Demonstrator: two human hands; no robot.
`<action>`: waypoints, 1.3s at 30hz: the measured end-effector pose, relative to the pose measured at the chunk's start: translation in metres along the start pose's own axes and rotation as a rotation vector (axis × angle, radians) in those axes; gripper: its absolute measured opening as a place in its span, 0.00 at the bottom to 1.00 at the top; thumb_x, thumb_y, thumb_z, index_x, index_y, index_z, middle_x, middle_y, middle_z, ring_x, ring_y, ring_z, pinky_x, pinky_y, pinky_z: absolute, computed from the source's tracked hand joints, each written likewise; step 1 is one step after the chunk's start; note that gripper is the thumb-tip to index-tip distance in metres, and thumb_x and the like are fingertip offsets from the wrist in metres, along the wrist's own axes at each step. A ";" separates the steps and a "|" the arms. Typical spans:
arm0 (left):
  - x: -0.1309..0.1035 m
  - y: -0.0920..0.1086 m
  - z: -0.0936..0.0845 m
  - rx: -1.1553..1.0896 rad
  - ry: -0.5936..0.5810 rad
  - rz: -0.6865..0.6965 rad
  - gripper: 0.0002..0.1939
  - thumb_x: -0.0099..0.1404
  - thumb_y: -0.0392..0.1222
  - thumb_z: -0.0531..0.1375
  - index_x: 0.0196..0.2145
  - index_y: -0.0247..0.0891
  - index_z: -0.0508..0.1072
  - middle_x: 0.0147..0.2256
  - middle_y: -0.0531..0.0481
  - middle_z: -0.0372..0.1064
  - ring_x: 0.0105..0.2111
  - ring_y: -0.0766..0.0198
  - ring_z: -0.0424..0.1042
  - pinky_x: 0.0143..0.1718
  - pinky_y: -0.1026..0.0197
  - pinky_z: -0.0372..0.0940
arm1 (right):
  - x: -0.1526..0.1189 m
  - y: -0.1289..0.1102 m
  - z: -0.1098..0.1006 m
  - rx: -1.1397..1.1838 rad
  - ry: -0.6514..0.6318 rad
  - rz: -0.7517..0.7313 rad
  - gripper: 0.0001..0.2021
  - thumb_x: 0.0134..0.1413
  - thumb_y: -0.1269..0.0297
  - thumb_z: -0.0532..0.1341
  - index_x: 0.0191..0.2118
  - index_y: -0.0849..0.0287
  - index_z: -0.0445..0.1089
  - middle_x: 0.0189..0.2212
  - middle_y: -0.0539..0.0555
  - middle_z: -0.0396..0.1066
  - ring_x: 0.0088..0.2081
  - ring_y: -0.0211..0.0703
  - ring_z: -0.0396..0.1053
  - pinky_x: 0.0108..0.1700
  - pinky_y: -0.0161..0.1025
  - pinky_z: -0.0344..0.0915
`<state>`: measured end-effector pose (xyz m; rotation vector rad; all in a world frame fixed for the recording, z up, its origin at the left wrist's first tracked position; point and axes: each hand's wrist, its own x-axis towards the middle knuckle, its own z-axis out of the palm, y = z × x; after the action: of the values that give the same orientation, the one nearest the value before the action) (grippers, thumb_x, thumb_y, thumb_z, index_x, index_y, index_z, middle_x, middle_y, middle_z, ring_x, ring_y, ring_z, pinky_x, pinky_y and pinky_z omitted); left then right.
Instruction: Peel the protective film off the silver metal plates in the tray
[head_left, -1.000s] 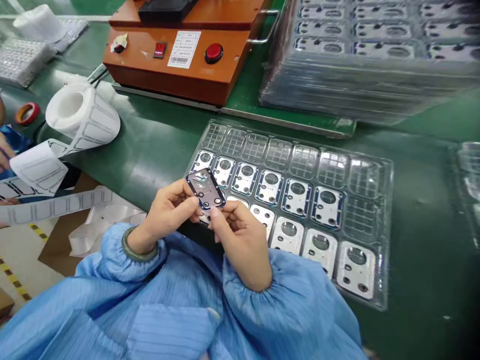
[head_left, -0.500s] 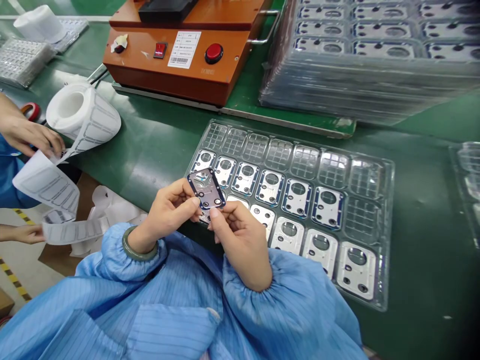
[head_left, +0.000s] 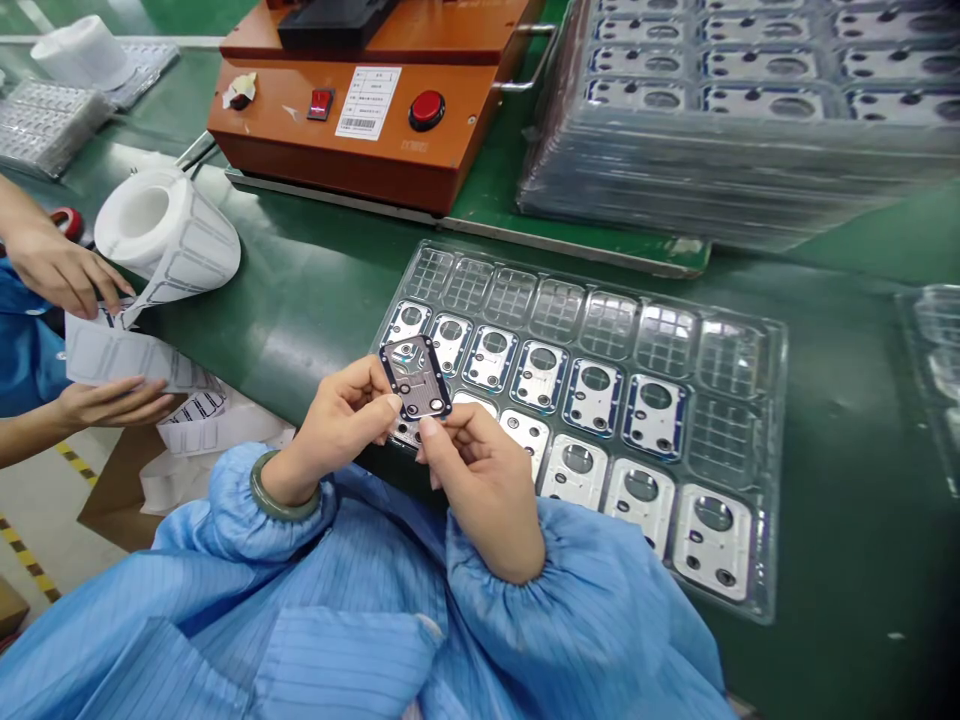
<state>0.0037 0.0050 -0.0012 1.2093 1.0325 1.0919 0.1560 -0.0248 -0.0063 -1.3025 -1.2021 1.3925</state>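
Plate (head_left: pixel 416 378), thin, dark grey, rectangular with rounded corners, blue-black edging and small round holes, sits at the middle of the head view, tilted above the left part of a clear plastic tray (head_left: pixel 771 480). The left hand (head_left: pixel 341 425) pinches its left side between thumb and bent fingers, while the right hand (head_left: pixel 487 480) grips the lower right corner, thumb uppermost. A dull green bangle (head_left: pixel 281 500) circles the left wrist. In the tray, silver plates with dark blue edges (head_left: pixel 538 375) fill one row, and plain silver plates with round openings (head_left: pixel 712 550) lie in the row nearer the body, partly hidden by the right hand and sleeve. The tray rests on a green table (head_left: pixel 847 450). Behind it stand an orange box-shaped machine (head_left: pixel 300 150) with a round red button (head_left: pixel 427 110) and a tall stack of clear plastic trays (head_left: pixel 712 165). At left, another person's hands (head_left: pixel 60 265) hold a strip of white labels (head_left: pixel 135 355) beside a thick white roll (head_left: pixel 169 225).
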 end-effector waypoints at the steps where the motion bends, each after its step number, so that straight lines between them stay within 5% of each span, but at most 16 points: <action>1: 0.000 -0.001 -0.001 -0.002 0.000 -0.002 0.13 0.60 0.42 0.62 0.24 0.37 0.61 0.17 0.59 0.62 0.14 0.75 0.59 0.17 0.73 0.57 | 0.000 0.000 0.000 0.005 -0.003 0.002 0.13 0.55 0.54 0.58 0.27 0.56 0.62 0.18 0.45 0.63 0.18 0.33 0.58 0.21 0.33 0.57; 27: -0.001 0.005 0.001 0.104 -0.001 -0.007 0.15 0.60 0.47 0.61 0.24 0.38 0.61 0.17 0.58 0.62 0.15 0.74 0.60 0.17 0.70 0.58 | 0.000 -0.001 0.003 0.051 0.015 -0.017 0.09 0.54 0.58 0.60 0.29 0.57 0.64 0.20 0.46 0.66 0.19 0.32 0.61 0.22 0.33 0.60; 33: 0.000 0.027 -0.035 0.570 -0.048 -0.078 0.11 0.62 0.41 0.58 0.25 0.38 0.61 0.17 0.59 0.59 0.17 0.73 0.60 0.19 0.69 0.55 | -0.003 0.002 0.003 0.066 0.028 -0.026 0.12 0.58 0.57 0.59 0.42 0.58 0.69 0.22 0.46 0.69 0.20 0.33 0.63 0.24 0.33 0.62; 39: 0.002 0.022 -0.051 1.035 -0.178 -0.166 0.10 0.63 0.47 0.58 0.29 0.39 0.66 0.21 0.57 0.65 0.21 0.68 0.64 0.24 0.66 0.56 | -0.002 0.003 0.003 0.029 -0.001 -0.047 0.11 0.60 0.56 0.58 0.39 0.58 0.70 0.22 0.48 0.70 0.23 0.35 0.67 0.27 0.35 0.64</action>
<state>-0.0475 0.0165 0.0168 1.9267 1.5867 0.2516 0.1528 -0.0278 -0.0091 -1.2464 -1.2017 1.3714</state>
